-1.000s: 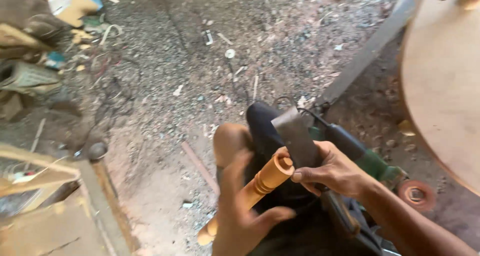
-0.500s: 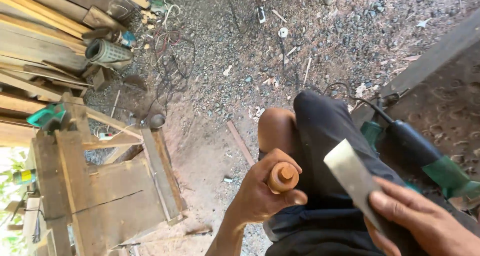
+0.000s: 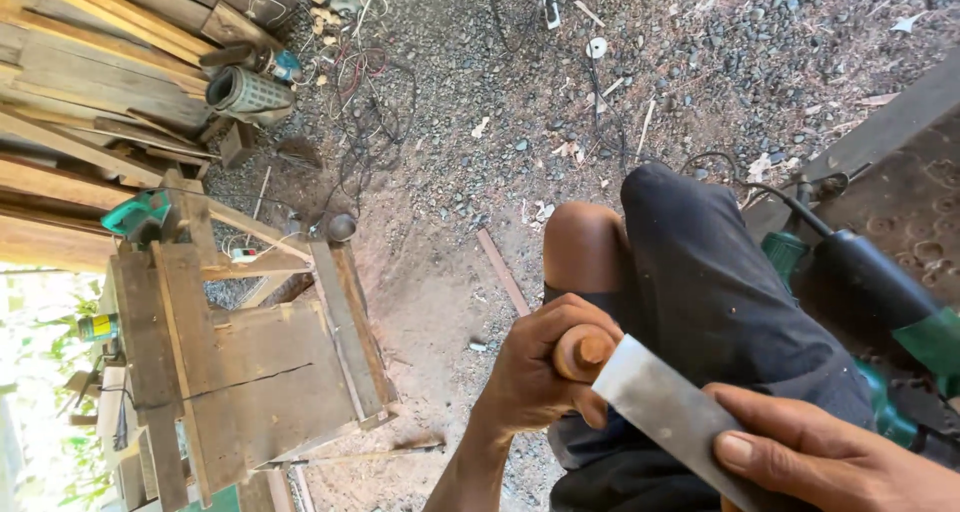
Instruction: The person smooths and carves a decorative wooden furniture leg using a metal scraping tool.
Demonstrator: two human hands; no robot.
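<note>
Along the upper left of the frame, stacked wooden planks [image 3: 90, 42] are lying beside a tangle of wires [image 3: 360, 82], and below them a rough wooden stand [image 3: 250, 372] is sitting on the dirt floor [image 3: 440, 292].

Moving toward the lower centre, the left hand [image 3: 535, 372] is wrapping its grip tightly around a turned wooden piece [image 3: 583, 352], showing only the rounded end; the rest of the piece is hiding inside the fist. It is resting against the raised knee [image 3: 585, 247], probably to steady it.

Just right of it, a flat metal blade [image 3: 670, 412] is angling up so that its tip is meeting the wood's end, apparently for scraping. The right hand [image 3: 830, 457], in the lower right corner, is clamping the blade's lower part, with the thumb pressing on top; the frame edge is cutting off the handle.

At the far right, a green and black power tool [image 3: 880, 292] is lying partly out of view.
</note>
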